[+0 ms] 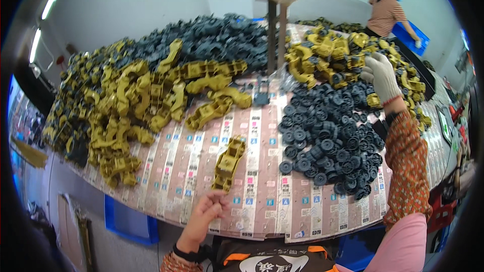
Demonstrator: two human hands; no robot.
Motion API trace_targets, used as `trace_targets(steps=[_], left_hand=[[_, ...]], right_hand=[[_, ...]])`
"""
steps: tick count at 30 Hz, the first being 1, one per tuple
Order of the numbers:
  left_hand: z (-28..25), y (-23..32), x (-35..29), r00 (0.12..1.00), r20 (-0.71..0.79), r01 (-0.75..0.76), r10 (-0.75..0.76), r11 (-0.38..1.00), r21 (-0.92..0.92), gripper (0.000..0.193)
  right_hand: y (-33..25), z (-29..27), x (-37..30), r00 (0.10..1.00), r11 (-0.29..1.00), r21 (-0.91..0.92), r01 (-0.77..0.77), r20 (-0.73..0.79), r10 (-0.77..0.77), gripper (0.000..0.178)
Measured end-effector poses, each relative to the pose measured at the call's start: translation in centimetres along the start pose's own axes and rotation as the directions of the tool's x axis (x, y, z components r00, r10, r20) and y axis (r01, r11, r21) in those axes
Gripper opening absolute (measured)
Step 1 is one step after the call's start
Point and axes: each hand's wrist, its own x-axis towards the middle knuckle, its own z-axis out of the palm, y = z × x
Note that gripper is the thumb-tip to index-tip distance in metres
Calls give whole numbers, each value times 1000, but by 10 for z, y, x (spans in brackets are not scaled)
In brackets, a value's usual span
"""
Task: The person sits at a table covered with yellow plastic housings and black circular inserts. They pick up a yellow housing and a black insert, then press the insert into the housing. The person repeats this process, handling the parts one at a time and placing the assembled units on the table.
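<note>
My bare left hand (206, 214) is at the near edge of the table, fingers curled together with the thumb against them. Just past its fingertips lies a yellow plastic toy-car chassis (229, 163), its near end meeting the hand. Whether the fingers grip that end or something small is hidden. My right hand (381, 78), in a white knit glove, reaches far right over a pile of yellow chassis fitted with dark wheels (333, 48). Its fingers are bent and close together; what they hold is hidden. Loose dark grey wheels (327, 146) are heaped nearer than this hand.
Bare yellow chassis (136, 95) are heaped on the left, with dark grey plastic parts (212, 40) behind. A post (272, 35) rises from the table. A person (388, 10) stands at the back right holding a blue crate (411, 38). Another blue crate (131, 221) is below the left edge.
</note>
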Motion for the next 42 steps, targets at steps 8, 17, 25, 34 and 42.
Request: trace_targets(steps=[8,17,25,34,42], left_hand=[[0,40,66,906,-83,-302,416,770,563,40],[40,54,127,938,-7,-88,347,257,962,79],[41,47,103,983,166,-51,76,987,-150,67],[72,13,43,947,320,180,-16,853,-491,57],[129,-3,28,931,336,283,-144,867,-411,59]], right_hand=[[22,102,-168,985,790,-592,-160,-40,169,48],[21,95,-289,972,705,-699,-118,65,227,31],[32,68,-326,998,398,-915,61,58,-18,17],[58,17,-363,978,250,-963,-98,-140,-156,16],[67,25,-378,971,279,-943,-181,-217,-103,30]])
